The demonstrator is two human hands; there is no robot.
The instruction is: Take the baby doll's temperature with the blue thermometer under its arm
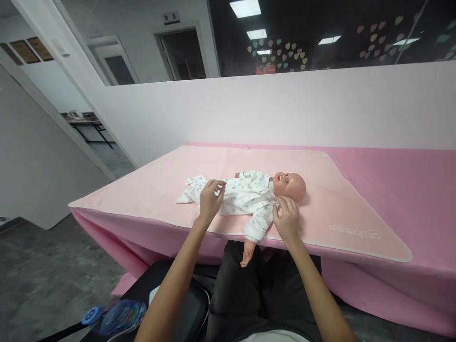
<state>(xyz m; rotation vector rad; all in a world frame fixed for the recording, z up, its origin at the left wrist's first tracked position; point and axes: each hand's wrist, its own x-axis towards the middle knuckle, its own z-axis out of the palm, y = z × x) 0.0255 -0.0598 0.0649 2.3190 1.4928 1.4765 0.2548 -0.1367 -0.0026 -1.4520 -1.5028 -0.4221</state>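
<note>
A baby doll (290, 185) lies on its back, its head to the right and one arm hanging past the table's front edge. It wears a white patterned baby onesie (237, 202), whose legs stretch flat to the left. Over the lower part of the onesie, my left hand (210, 199) is curved, with a gap between thumb and fingers and nothing seen in it. My right hand (288, 218) is beside the doll's neck, its fingertips closed on the onesie near the collar. The fastening there is too small to make out.
Beneath the doll is a peach mat (338, 204) on a pink cloth (431, 213) that drapes over the table's front. A white wall (285, 109) with a dark window stands behind. A bag with a plastic bottle (123, 316) is at lower left.
</note>
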